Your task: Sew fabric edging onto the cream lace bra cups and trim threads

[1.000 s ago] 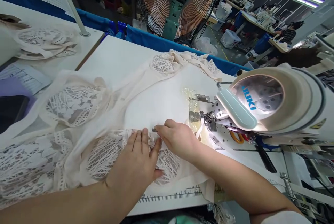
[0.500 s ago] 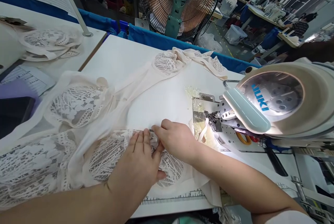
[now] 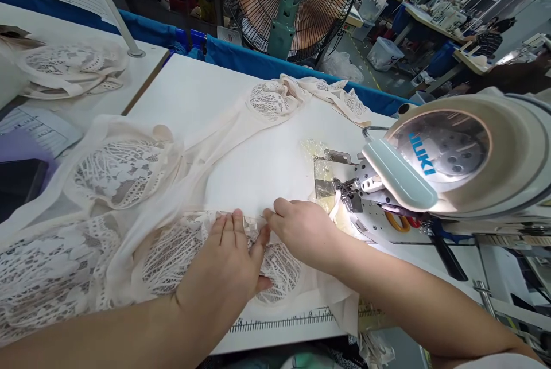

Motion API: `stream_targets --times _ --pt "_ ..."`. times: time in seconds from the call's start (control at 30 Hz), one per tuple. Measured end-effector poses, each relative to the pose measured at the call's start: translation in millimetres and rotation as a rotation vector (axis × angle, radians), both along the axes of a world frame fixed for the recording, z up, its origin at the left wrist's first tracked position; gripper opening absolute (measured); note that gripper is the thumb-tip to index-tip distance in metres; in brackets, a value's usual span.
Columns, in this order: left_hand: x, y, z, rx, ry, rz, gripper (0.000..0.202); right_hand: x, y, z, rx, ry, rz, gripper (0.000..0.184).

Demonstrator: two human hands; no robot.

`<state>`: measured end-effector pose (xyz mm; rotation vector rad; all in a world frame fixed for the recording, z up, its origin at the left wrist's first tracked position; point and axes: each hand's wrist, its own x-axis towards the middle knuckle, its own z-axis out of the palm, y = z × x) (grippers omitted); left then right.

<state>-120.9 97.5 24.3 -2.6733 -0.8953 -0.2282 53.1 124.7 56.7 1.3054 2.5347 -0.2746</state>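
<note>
A cream lace bra [image 3: 172,265] lies spread across the white table in front of me. My left hand [image 3: 226,257] rests flat on it, fingers stretched out toward its upper edge and thumb apart. To its right, my right hand [image 3: 303,234] is curled with its fingertips pinched at that same upper edge. The fingertips partly hide the fabric between them. Just beyond my right hand stands the sewing machine [image 3: 400,162], its needle area [image 3: 346,185] lit. More joined lace bras [image 3: 124,171] trail to the left and toward the back.
A ruler strip [image 3: 279,321] runs along the table's front edge. Orange-handled scissors [image 3: 396,221] lie under the machine head. A phone [image 3: 19,185] and a purple sheet [image 3: 26,148] lie at the left. A large fan [image 3: 282,24] stands behind the blue cloth edge [image 3: 258,65].
My right hand has shifted slightly right along the bra's upper edge, opening a small gap from my left fingers. The left hand stays flat on the lace. The view has shifted slightly.
</note>
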Motion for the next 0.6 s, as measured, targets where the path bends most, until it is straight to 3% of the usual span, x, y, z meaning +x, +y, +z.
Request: stream_targets --times 0.17,0.3,0.4,0.6 --pt "2 0 -0.2 0.029 -0.02 0.03 0.076 11 -8 6.4 0.058 -0.04 -0.107 0.034" --pt "4 0 -0.1 0.042 -0.071 0.053 0.081 8 -9 5.1 0.038 -0.011 -0.242 0.024" --pt "4 0 0.7 0.017 -0.121 -0.001 0.077 5 -8 1.3 0.011 0.031 -0.303 0.022" --pt "5 1 1.8 0.019 -0.045 -0.016 0.075 7 -7 -12.0 0.082 0.034 -0.279 0.02"
